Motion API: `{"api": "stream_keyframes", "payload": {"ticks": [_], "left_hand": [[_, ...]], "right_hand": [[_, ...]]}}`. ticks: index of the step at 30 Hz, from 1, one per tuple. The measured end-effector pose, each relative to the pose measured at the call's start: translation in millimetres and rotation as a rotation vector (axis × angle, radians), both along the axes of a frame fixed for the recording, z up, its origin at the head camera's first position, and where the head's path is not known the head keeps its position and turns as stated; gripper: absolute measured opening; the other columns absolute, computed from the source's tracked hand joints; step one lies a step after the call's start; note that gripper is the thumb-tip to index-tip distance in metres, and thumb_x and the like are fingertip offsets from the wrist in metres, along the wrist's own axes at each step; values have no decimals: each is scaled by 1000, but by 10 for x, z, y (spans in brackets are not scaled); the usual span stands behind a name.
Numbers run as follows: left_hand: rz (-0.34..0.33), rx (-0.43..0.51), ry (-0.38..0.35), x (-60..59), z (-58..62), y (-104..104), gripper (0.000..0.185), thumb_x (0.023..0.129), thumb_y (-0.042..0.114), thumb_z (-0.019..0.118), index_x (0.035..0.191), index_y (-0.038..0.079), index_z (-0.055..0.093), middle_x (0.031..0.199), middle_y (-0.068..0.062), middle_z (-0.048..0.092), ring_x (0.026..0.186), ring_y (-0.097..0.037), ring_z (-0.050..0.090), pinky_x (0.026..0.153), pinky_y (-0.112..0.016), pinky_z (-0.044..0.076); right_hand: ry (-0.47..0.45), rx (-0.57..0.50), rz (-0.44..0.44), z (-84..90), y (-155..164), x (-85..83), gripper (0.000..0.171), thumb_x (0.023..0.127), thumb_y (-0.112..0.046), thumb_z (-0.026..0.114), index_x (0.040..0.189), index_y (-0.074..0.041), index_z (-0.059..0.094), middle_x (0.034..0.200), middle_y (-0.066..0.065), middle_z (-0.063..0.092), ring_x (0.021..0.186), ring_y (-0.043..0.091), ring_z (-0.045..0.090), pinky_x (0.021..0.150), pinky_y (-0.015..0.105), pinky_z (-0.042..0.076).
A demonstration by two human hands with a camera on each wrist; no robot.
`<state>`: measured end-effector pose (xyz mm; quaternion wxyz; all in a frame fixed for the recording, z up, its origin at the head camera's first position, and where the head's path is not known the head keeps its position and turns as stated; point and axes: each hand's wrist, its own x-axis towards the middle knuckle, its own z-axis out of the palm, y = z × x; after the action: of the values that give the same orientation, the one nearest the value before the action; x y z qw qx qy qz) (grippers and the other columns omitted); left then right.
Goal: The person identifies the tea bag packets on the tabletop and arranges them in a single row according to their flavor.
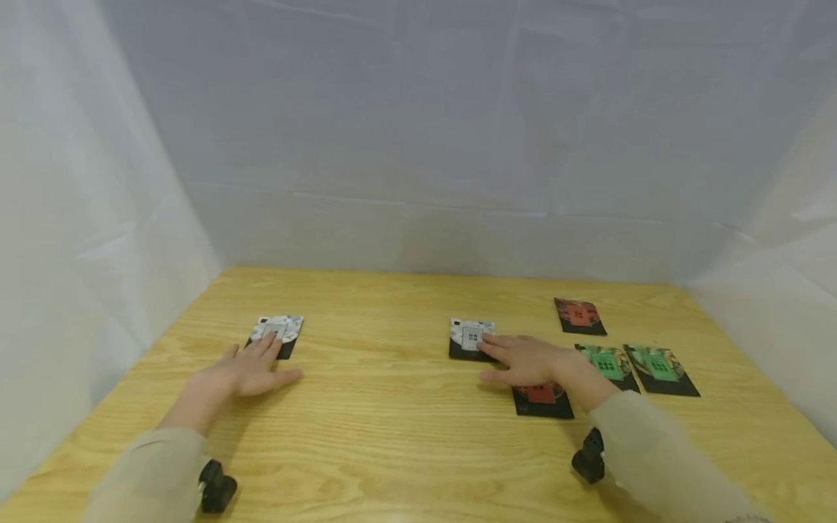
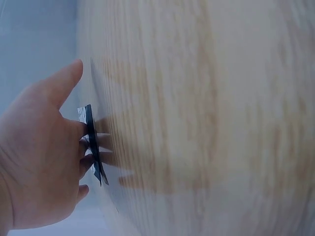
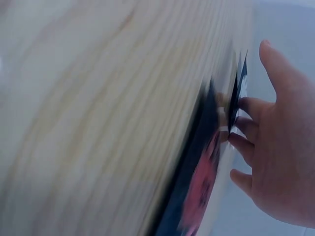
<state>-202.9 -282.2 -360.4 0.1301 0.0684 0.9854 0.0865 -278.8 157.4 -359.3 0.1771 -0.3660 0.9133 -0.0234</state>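
Observation:
My left hand (image 1: 251,372) reaches over the left side of the wooden table, fingers extended onto a flat white-and-black packet (image 1: 291,327). The left wrist view shows the fingertips at that packet's face (image 2: 89,140), thumb held apart. Right of centre, my right hand (image 1: 528,359) lays its straight fingertips on a second white-and-black packet (image 1: 463,354). In the right wrist view the packet (image 3: 239,93) appears edge-on under the fingers. A red-and-black packet (image 1: 545,410) lies below the right hand, its upper part hidden by it.
Another red-and-black packet (image 1: 580,317) lies at the back right. Two green-and-black packets (image 1: 607,362) lie side by side nearer, one partly covered by the right forearm. White sheeting (image 1: 405,145) hangs behind the table (image 1: 366,436) and at both sides.

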Motion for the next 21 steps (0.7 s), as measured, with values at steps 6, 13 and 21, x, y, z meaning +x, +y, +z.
{"api": "stream_keyframes", "payload": {"ticks": [6, 13, 21], "left_hand": [[12, -6, -2, -17, -25, 2, 96, 89, 64, 39, 140, -15, 20, 145, -36, 10, 131, -53, 11, 104, -66, 4], [5, -17, 2, 17, 4, 2, 93, 91, 62, 37, 141, -14, 19, 145, -36, 10, 131, -54, 11, 103, -66, 5], [-11, -32, -4, -14, -48, -25, 93, 92, 63, 34, 142, -13, 16, 146, -35, 8, 131, -53, 9, 104, -65, 5]], "right_hand": [[6, 44, 24, 42, -359, 53, 75, 92, -62, 34, 149, -15, 22, 155, 6, 15, 140, 25, 15, 112, 48, 14], [52, 94, 79, 54, -766, 106, 75, 91, -64, 32, 149, -17, 20, 155, 3, 13, 140, 20, 14, 112, 41, 17], [70, 126, 123, 37, -1141, 170, 77, 91, -66, 28, 150, -17, 17, 156, 1, 7, 141, 17, 9, 113, 40, 14]]}}
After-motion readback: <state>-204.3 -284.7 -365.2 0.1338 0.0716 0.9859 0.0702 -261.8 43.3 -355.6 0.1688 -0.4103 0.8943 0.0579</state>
